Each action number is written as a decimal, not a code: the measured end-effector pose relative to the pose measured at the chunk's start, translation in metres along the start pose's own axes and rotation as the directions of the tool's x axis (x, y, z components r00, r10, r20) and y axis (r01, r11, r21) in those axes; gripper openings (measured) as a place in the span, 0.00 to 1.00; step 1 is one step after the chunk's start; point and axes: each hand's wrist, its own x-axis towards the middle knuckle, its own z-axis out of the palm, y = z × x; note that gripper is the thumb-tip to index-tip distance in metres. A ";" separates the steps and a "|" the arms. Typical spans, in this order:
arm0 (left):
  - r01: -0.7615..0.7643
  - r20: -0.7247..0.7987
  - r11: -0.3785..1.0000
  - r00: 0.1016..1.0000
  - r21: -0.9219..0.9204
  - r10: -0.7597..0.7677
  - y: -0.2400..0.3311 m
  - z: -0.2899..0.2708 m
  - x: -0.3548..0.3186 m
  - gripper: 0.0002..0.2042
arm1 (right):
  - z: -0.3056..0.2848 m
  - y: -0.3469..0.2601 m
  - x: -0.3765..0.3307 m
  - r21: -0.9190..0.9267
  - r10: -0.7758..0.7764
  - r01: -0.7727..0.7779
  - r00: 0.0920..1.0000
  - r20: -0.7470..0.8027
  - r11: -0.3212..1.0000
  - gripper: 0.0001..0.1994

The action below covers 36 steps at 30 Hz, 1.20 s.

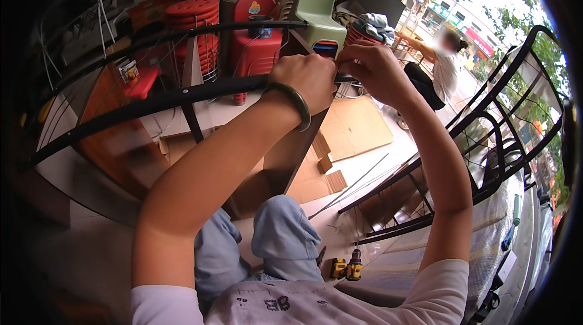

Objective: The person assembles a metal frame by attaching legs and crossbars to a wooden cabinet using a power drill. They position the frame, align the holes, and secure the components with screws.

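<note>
A black metal tube frame (164, 99) stretches in from the left, its long bars bent by the lens. My left hand (303, 76), with a dark green bangle at the wrist, is closed round the end of the nearer bar. Just right of it, my right hand (371, 67) has its thumb and fingers pinched together at the bar's end. Whatever lies between those fingertips is too small to make out. A brown panel (285, 155) stands below my left hand, in front of my knees.
Flattened cardboard (355, 127) lies on the floor ahead. A yellow and black power drill (353, 266) rests by my leg. Another black metal frame (486, 124) leans at the right. Red stools (193, 33) and a green chair (316, 15) stand behind; a person (434, 73) sits farther off.
</note>
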 end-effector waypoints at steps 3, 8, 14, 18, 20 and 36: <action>-0.024 -0.012 1.000 1.000 0.020 0.024 0.000 0.000 -0.001 0.10 | 0.003 0.001 0.002 -0.013 0.019 -0.019 1.000 -0.011 1.000 0.05; -0.010 -0.014 0.998 1.000 0.057 0.011 0.002 0.000 -0.001 0.10 | 0.008 0.007 0.001 0.019 -0.018 0.018 1.000 -0.022 1.000 0.04; -0.047 -0.022 0.999 0.999 0.002 0.047 -0.004 -0.001 0.003 0.13 | 0.010 0.009 0.001 0.029 -0.035 0.036 0.999 -0.037 0.999 0.04; -0.036 -0.011 0.999 0.999 0.016 0.036 -0.003 0.000 0.005 0.14 | 0.003 0.013 0.007 0.028 -0.001 -0.001 0.996 0.085 1.000 0.06; -0.036 -0.011 0.999 0.999 0.013 0.036 -0.003 0.000 0.005 0.14 | -0.001 0.015 0.010 0.052 -0.046 0.039 0.990 0.133 0.998 0.06; 0.035 0.008 0.999 0.999 0.006 -0.035 0.003 -0.005 0.007 0.16 | -0.004 0.012 0.005 0.091 0.052 -0.060 0.995 0.080 0.994 0.06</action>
